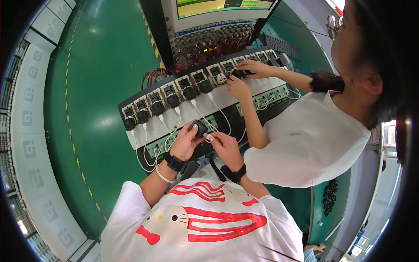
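My left hand [187,142] holds a small black charger adapter [200,127] just above the front of the test bench [131,104]. My right hand [225,146] pinches the silver plug of a white cable [208,138] right beside the adapter. Both wrists wear black bands. Behind my hands runs a slanted row of sockets with black adapters [173,100] plugged in and white cables [168,131] hanging from them.
A co-worker in a white shirt [310,139] stands at my right, both hands [248,74] on sockets at the far end of the row. Red wiring [205,48] and a monitor [218,8] rise behind the bench. Green floor with a yellow-black line [72,144] lies left.
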Demonstrator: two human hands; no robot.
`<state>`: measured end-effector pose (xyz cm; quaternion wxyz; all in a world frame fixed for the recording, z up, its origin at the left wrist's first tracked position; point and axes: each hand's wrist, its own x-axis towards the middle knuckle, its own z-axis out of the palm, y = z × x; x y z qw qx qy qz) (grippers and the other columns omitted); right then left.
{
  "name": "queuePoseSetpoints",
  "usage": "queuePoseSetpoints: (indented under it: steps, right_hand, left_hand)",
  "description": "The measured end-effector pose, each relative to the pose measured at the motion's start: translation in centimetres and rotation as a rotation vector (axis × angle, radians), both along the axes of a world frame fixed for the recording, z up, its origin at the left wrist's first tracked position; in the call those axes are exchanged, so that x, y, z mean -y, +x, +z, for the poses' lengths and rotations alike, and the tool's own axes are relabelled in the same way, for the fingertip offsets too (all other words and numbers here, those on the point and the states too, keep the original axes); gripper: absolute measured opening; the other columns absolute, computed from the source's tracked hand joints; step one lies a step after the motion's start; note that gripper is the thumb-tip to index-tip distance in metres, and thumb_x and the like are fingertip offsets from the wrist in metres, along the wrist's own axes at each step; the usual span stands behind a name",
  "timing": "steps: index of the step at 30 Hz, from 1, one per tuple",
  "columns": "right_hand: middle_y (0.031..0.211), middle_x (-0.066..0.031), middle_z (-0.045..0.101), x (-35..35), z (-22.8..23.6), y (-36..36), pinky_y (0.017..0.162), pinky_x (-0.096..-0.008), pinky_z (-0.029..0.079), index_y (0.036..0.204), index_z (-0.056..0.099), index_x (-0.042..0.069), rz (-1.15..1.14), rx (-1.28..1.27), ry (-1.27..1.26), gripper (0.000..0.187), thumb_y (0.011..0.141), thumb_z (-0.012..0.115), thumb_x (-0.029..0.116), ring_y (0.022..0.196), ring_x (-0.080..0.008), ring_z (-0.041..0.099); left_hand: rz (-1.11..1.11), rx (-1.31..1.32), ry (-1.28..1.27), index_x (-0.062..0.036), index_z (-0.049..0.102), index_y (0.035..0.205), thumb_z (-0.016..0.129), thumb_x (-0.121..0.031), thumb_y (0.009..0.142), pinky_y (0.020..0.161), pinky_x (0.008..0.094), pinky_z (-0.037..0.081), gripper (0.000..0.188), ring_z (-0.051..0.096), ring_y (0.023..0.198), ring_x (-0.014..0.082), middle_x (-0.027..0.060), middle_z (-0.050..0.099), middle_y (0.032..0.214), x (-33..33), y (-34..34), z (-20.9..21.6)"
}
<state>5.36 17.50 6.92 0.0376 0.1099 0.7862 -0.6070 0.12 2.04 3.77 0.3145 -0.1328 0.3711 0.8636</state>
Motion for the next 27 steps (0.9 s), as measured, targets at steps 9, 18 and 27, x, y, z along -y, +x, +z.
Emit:
queuePoseSetpoints:
  steps: [9,18,27]
  right_hand:
    - [0.064,-0.0034,0.056,-0.3,-0.6,-0.6,0.052,-0.025,0.038,0.094,0.063,-0.002,0.026,0.02,-0.019,0.019,0.086,0.06,0.015,0.058,-0.0079,0.046]
    - [0.064,-0.0141,0.058,-0.1,0.2,-1.2,0.053,-0.0319,0.042,0.09,0.063,-0.002,0.021,-0.021,0.156,0.019,0.086,0.057,0.015,0.055,-0.0232,0.055]
    - [0.064,-0.0145,0.058,0.0,-0.3,-2.3,0.054,-0.0326,0.043,0.088,0.062,-0.003,-0.048,0.035,0.14,0.018,0.086,0.056,0.014,0.056,-0.0239,0.056]
  left_hand:
    - [0.01,0.093,0.053,-0.0029,0.05,0.117,0.042,-0.019,0.098,0.083,0.0327,0.049,0.026,0.057,0.096,0.0174,0.0078,0.058,0.11,0.1,-0.1,-1.3]
    - [0.017,-0.079,-0.196,-0.0021,0.048,0.124,0.045,-0.018,0.097,0.084,0.0319,0.049,0.032,0.056,0.098,0.015,0.006,0.057,0.11,-0.6,-0.3,-0.3]
    - [0.054,-0.136,-0.251,-0.0001,0.048,0.125,0.05,-0.016,0.095,0.081,0.0289,0.052,0.034,0.058,0.094,0.0137,0.006,0.057,0.107,-2.2,-0.8,0.0]
